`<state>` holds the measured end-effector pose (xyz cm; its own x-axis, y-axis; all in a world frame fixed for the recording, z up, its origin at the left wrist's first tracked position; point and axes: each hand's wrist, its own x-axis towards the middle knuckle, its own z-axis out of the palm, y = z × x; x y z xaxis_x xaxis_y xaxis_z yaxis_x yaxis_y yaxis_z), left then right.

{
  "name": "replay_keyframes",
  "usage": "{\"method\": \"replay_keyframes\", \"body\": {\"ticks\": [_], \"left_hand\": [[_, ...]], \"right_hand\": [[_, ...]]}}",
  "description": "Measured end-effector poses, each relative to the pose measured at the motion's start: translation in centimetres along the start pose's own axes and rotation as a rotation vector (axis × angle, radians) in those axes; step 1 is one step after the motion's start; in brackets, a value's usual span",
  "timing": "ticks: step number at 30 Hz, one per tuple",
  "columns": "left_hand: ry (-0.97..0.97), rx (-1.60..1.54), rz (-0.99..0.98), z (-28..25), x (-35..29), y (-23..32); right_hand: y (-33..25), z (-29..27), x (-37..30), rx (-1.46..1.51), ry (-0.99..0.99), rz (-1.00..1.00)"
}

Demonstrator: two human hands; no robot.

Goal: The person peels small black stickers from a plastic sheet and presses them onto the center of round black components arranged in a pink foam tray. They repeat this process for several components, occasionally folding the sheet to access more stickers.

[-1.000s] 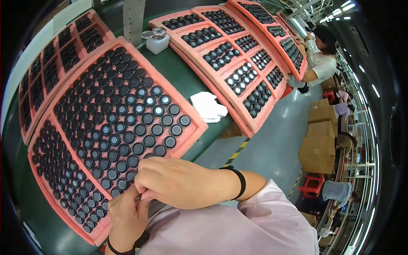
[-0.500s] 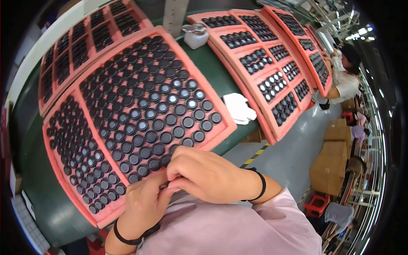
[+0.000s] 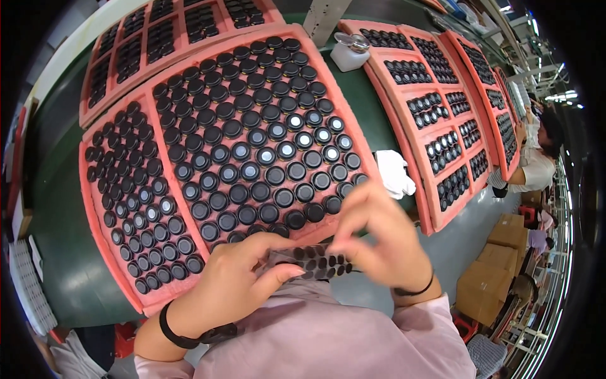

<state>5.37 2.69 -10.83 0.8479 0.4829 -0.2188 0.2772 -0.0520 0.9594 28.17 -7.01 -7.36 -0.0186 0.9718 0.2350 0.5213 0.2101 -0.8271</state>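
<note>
The left hand (image 3: 237, 278) is pinching the left end of a sheet of dark round stickers (image 3: 315, 260), held just below the pink tray of black caps (image 3: 240, 158), while the right hand (image 3: 379, 240) is closing its fingertips on the sheet's right end.
</note>
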Motion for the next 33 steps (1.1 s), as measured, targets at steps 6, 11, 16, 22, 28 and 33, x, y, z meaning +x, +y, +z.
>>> {"method": "replay_keyframes", "body": {"ticks": [6,11,16,22,28,33], "left_hand": [[-0.154,-0.178,0.103,0.2,4.8,1.9],[-0.275,0.025,0.186,0.6,8.6,2.2],[-0.216,0.544,0.465,0.1,10.2,1.0],[-0.149,0.684,0.588,0.2,11.4,-0.7],[-0.176,0.756,0.557,0.3,11.9,-1.3],[-0.178,0.754,0.551,0.4,11.9,-1.5]], "right_hand": [[5.8,-4.5,3.2,-0.019,0.012,0.32],[8.2,-5.3,5.3,-0.072,-0.106,0.477],[10.1,-4.3,5.5,-0.097,-0.163,0.465],[9.5,-4.4,5.4,-0.144,-0.167,0.485],[9.9,-4.3,5.8,-0.135,-0.154,0.495],[10.2,-4.2,5.6,-0.168,-0.159,0.426]]}}
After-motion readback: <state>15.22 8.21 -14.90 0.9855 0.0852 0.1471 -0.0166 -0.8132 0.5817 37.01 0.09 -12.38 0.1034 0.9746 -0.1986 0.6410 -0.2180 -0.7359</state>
